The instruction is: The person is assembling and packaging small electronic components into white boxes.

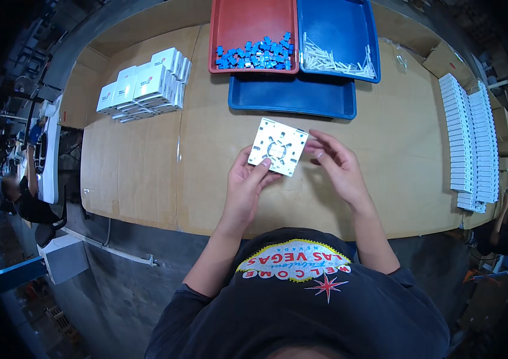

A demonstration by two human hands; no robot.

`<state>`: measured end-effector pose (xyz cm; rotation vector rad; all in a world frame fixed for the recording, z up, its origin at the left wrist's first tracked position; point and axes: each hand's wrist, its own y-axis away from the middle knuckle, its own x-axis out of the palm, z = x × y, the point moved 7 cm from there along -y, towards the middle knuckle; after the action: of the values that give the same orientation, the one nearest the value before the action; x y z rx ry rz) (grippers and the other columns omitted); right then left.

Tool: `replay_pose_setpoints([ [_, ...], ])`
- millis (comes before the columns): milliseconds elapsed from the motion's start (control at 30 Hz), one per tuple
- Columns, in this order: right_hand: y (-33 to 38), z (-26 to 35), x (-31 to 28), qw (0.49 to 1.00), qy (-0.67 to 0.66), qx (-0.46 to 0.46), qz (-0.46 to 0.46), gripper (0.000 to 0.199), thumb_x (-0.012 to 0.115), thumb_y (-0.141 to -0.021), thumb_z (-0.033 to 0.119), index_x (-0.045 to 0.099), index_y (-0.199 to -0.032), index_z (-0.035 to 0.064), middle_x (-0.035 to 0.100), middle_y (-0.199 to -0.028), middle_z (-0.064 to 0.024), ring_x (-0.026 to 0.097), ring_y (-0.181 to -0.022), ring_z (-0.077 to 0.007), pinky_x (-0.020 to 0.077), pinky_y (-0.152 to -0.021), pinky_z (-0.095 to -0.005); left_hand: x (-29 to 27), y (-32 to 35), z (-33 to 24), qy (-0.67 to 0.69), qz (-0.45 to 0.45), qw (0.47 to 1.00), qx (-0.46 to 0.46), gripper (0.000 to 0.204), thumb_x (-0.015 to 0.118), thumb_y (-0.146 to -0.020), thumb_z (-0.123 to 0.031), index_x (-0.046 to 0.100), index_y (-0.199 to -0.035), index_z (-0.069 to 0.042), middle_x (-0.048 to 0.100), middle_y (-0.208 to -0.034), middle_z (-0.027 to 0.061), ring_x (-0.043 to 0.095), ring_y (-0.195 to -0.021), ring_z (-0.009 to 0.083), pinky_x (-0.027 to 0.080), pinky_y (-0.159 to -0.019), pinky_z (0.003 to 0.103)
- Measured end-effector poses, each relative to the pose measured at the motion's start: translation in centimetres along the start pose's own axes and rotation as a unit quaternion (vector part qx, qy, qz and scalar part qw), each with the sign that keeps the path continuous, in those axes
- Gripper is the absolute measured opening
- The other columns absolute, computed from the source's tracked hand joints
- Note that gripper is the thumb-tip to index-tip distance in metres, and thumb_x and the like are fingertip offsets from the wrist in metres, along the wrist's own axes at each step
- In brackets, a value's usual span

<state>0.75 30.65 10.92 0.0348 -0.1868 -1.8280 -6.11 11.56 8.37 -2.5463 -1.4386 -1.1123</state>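
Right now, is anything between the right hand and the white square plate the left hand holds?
Nothing visible. The left hand holds the white plate by its lower left corner, just above the cardboard-covered table. The right hand sits at the plate's right edge, its fingers about touching it, with no object between.

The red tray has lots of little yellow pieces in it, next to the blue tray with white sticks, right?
Not quite. The head view shows the small pieces in the red tray are blue, not yellow. The rest holds: it sits beside the blue tray with the white sticks.
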Motion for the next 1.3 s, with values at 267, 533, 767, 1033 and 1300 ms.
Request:
replay_pose_setpoints([
  [267,0.4,-1.7,2.9,0.999,-0.016,-0.019,-0.032,0.103,0.091,-0.082,0.017,0.028,-0.161,0.0003,0.053,-0.148,-0.0183,0.054,-0.138,-0.0274,0.0491,-0.112,-0.0459,2.8,0.8,-0.1,-0.271,0.067,0.939,0.199,0.054,0.071,-0.09,0.007,0.049,-0.138,-0.001,0.055,-0.149,0.0197,0.053,-0.142,0.0285,0.041,-0.12,0.04],
  [533,0.1,2.5,-0.6,0.957,0.171,-0.232,-0.037,0.108,0.091,-0.073,0.007,0.029,-0.162,0.0046,0.036,-0.165,-0.016,0.037,-0.154,-0.0313,0.0377,-0.123,-0.0471,1.6,0.2,2.1,-0.369,0.073,0.916,0.141,0.063,0.071,-0.093,-0.002,0.045,-0.151,0.0,0.062,-0.144,0.0198,0.065,-0.127,0.0272,0.05,-0.11,0.04],
  [767,1.6,-4.6,-11.8,0.926,0.132,-0.229,-0.27,0.077,0.074,-0.086,0.008,0.042,-0.155,0.0006,0.057,-0.141,-0.015,0.058,-0.131,-0.0246,0.0493,-0.106,-0.0365,0.4,-0.5,6.9,-0.4,0.108,0.901,0.126,0.053,0.065,-0.097,-0.001,0.047,-0.147,0.002,0.067,-0.136,0.021,0.062,-0.132,0.029,0.045,-0.115,0.041],
  [1033,12.4,-12.8,-29.2,0.734,-0.002,-0.179,-0.655,0.025,0.064,-0.106,0.022,0.065,-0.117,-0.0008,0.069,-0.101,-0.0038,0.062,-0.086,-0.0106,0.0512,-0.073,-0.0283,-1.4,-0.6,9.8,-0.425,0.101,0.887,0.148,0.047,0.06,-0.098,0.004,0.049,-0.144,0.006,0.061,-0.142,0.0232,0.058,-0.137,0.0314,0.042,-0.118,0.042],
  [1300,27.8,-12.4,-46.4,0.51,0.075,-0.22,-0.828,0.04,0.065,-0.105,0.012,0.058,-0.141,-0.0022,0.072,-0.126,-0.0137,0.07,-0.112,-0.0206,0.0548,-0.092,-0.0335,-1.7,-0.9,10.1,-0.451,0.077,0.875,0.157,0.044,0.062,-0.097,0.002,0.054,-0.14,0.005,0.063,-0.138,0.0219,0.062,-0.131,0.0306,0.046,-0.114,0.041],
])
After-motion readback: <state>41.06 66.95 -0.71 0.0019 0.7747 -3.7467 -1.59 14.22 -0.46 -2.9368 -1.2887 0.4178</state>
